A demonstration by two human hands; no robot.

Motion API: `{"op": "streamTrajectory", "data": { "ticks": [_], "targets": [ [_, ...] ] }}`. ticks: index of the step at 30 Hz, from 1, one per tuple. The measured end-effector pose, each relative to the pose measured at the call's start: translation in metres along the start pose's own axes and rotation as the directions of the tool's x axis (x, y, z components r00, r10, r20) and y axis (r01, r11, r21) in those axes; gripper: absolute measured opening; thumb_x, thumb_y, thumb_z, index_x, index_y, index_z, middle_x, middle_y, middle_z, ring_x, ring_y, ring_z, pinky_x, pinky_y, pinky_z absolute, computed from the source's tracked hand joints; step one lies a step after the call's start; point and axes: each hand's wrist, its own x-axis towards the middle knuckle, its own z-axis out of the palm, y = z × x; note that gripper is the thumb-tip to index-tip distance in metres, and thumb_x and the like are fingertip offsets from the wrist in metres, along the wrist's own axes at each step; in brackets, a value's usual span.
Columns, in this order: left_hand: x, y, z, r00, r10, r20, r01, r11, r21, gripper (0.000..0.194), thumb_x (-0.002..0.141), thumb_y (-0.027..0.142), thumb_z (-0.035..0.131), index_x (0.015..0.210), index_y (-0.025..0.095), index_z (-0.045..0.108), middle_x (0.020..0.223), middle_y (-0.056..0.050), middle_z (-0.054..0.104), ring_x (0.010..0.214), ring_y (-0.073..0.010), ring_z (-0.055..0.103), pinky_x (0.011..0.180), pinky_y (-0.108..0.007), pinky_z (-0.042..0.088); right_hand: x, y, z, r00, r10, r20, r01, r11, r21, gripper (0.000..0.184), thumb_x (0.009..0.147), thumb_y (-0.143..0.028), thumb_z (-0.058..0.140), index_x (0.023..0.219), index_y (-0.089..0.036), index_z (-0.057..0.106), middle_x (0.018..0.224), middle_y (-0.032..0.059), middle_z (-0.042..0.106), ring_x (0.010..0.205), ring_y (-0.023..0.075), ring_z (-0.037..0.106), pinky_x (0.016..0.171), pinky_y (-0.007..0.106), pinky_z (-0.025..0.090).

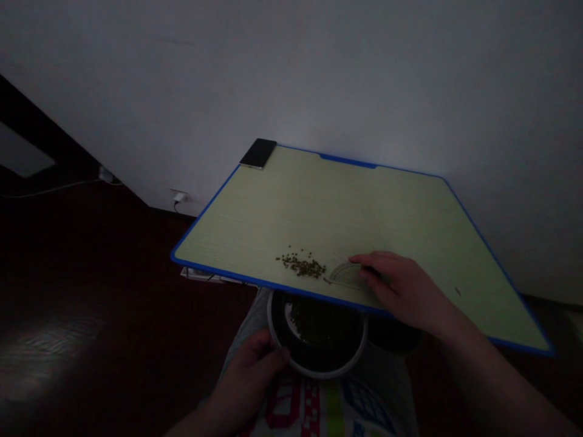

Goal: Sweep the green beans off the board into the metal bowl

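Note:
My left hand (257, 370) grips the rim of a dark round bowl (359, 349) with a pale edge, held on my lap just under the table's front edge. Small greenish grains lie inside the bowl, dim in the low light. On the tabletop, my right hand (401, 285) pinches a clear half-round protractor (348, 274) lying flat. Left of the protractor spreads a small pile of brownish-green beans or grains (304, 265), with a few strays around it. A couple of grains lie close to the protractor's left corner.
The pale table (337, 206) has a blue rim and stands against a white wall (291, 73). A dark phone or tablet (258, 153) rests at its far left corner. A small brown bit (458, 292) lies at the right. A plugged-in charger (180, 198) sits on the wall.

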Motion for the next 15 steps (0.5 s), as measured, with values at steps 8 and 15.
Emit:
{"op": "streamTrajectory", "data": {
  "ticks": [8,15],
  "targets": [
    [0.0005,0.0057,0.004,0.999,-0.013,0.042,0.015,0.999,-0.034,0.023,0.072,0.044,0.092,0.081,0.025,0.084,0.094,-0.007,0.091,0.1,-0.0377,0.083,0.109,-0.056,0.057,-0.0066,-0.0072,0.0023,1.0,0.023,-0.011,-0.022,0.999,0.036,0.035,0.103,-0.021,0.052,0.121,-0.022,0.082,0.104,0.0098,0.087,0.092,0.0255,0.082,0.085,0.042,0.067],
    [0.0005,-0.0006,0.0012,0.999,0.024,0.043,-0.024,1.0,-0.002,0.023,0.075,0.044,0.089,0.086,0.024,0.084,0.092,-0.008,0.091,0.092,-0.0361,0.083,0.099,-0.055,0.061,-0.0041,-0.0047,0.0043,0.999,0.014,-0.038,-0.015,1.0,-0.013,0.034,0.103,-0.021,0.052,0.12,-0.02,0.082,0.105,0.0109,0.086,0.095,0.026,0.082,0.088,0.041,0.066]
  ]
}}
